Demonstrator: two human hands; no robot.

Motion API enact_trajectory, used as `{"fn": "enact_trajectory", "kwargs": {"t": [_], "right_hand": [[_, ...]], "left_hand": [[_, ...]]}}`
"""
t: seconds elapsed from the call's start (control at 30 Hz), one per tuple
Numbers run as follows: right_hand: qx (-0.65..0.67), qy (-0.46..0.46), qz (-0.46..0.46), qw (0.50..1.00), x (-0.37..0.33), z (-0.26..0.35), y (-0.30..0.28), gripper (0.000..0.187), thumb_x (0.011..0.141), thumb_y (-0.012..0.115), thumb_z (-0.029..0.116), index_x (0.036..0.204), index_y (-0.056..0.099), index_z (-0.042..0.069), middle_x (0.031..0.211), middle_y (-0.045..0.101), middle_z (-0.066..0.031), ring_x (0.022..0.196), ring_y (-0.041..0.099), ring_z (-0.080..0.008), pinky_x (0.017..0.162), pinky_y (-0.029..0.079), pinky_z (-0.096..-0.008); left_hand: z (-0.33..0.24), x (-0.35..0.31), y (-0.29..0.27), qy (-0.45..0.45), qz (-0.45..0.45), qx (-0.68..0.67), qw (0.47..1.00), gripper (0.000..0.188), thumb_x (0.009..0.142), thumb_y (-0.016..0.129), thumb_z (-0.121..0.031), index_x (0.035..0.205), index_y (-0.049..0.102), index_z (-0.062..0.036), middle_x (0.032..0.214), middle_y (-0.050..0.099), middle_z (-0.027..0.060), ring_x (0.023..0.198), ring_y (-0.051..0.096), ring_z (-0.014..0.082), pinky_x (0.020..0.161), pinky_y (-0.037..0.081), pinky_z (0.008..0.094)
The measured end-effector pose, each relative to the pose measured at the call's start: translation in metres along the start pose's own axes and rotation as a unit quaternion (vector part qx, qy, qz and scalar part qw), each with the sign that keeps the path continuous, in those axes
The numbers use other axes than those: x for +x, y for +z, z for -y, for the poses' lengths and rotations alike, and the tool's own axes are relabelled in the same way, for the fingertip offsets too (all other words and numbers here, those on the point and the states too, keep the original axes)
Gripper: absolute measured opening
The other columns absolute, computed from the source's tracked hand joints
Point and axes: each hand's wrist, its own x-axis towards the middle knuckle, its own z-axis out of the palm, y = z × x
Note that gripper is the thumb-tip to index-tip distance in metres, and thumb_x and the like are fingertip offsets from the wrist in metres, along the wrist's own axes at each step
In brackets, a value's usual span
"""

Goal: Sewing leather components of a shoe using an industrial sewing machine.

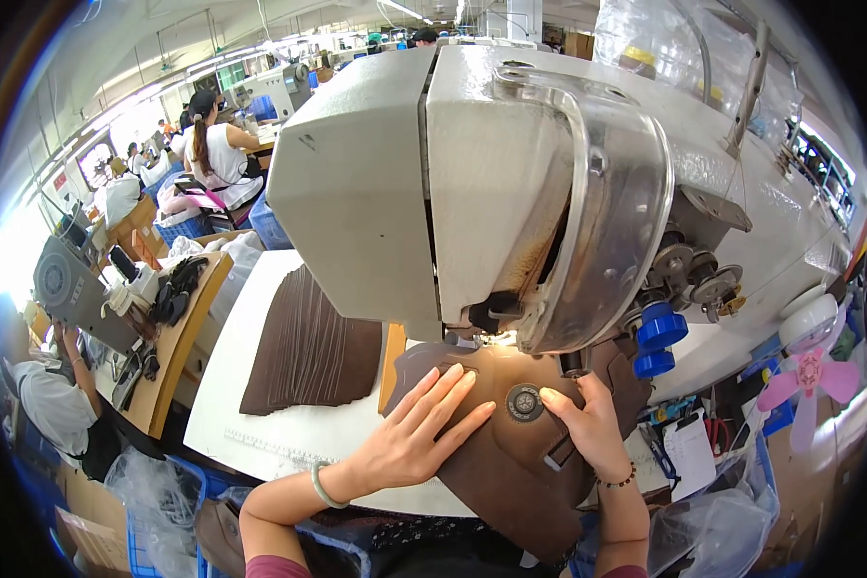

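A brown leather-like piece (511,482) lies under the head of a large pale sewing machine (356,193), whose lamp lights the spot below the needle area. A round dark badge (524,404) with a pale ring sits on it. My left hand (419,429) rests flat on the piece, left of the badge, fingers stretched toward the needle area. On the right, my right hand (588,419) presses the piece with its thumb beside the badge, its index finger apart; the other fingers are mostly hidden. The needle itself is hidden behind the machine head.
A fanned stack of brown pieces (308,347) lies on the white table (212,419), left of my hands. Blue tension knobs (657,332) stick out from the machine. A pink fan (809,376), scissors (718,433) and plastic bags (708,539) are at right. Other people work at left.
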Motion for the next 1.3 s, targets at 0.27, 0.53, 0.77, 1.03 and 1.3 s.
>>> {"fn": "enact_trajectory", "kwargs": {"t": [0.27,0.53,0.77,1.03,1.3], "right_hand": [[0.016,0.018,-0.005,1.0,-0.002,-0.007,-0.001,0.027,0.087,0.066,0.013,0.109,0.056,0.0,0.103,0.058,-0.0027,0.096,0.052,-0.0091,0.085,0.043,-0.0257],[0.048,0.044,-0.012,0.998,-0.002,-0.014,-0.002,0.032,0.085,0.07,0.011,0.111,0.054,0.003,0.105,0.052,-0.0002,0.1,0.047,-0.0083,0.088,0.039,-0.0254],[0.065,0.034,-0.026,0.997,0.001,0.0,0.003,0.03,0.087,0.062,0.009,0.114,0.058,-0.001,0.107,0.064,-0.0052,0.097,0.057,-0.0107,0.088,0.044,-0.0257],[0.11,0.067,-0.037,0.991,0.004,0.0,0.001,0.03,0.085,0.062,0.006,0.114,0.059,-0.001,0.109,0.064,-0.0057,0.099,0.058,-0.0111,0.091,0.044,-0.026],[0.111,0.068,-0.02,0.991,0.007,-0.005,-0.001,0.032,0.085,0.063,0.005,0.115,0.058,-0.003,0.108,0.065,-0.0066,0.094,0.061,-0.0121,0.087,0.047,-0.0259]], "left_hand": [[0.003,0.0,0.0,-0.017,-0.013,-0.015,1.0,0.046,0.083,0.049,-0.01,0.126,0.056,0.0002,0.13,0.052,0.0213,0.125,0.048,0.0365,0.107,0.038,0.0483],[0.003,0.001,0.0,-0.009,-0.009,-0.015,1.0,0.044,0.084,0.05,-0.011,0.126,0.057,0.0001,0.13,0.053,0.0209,0.124,0.049,0.0357,0.106,0.038,0.0478],[0.008,0.01,-0.006,0.007,-0.011,-0.006,1.0,0.055,0.068,0.065,-0.018,0.12,0.061,-0.0009,0.119,0.058,0.0188,0.106,0.057,0.0316,0.094,0.045,0.0428],[0.008,0.018,-0.015,-0.007,0.002,-0.057,0.998,0.066,0.058,0.069,-0.016,0.121,0.06,-0.0009,0.113,0.058,0.0155,0.098,0.058,0.0289,0.087,0.046,0.0391],[0.009,0.02,-0.017,-0.005,0.004,-0.049,0.999,0.068,0.054,0.067,-0.011,0.121,0.06,-0.0007,0.108,0.058,0.0136,0.099,0.057,0.0296,0.087,0.047,0.0387]]}}
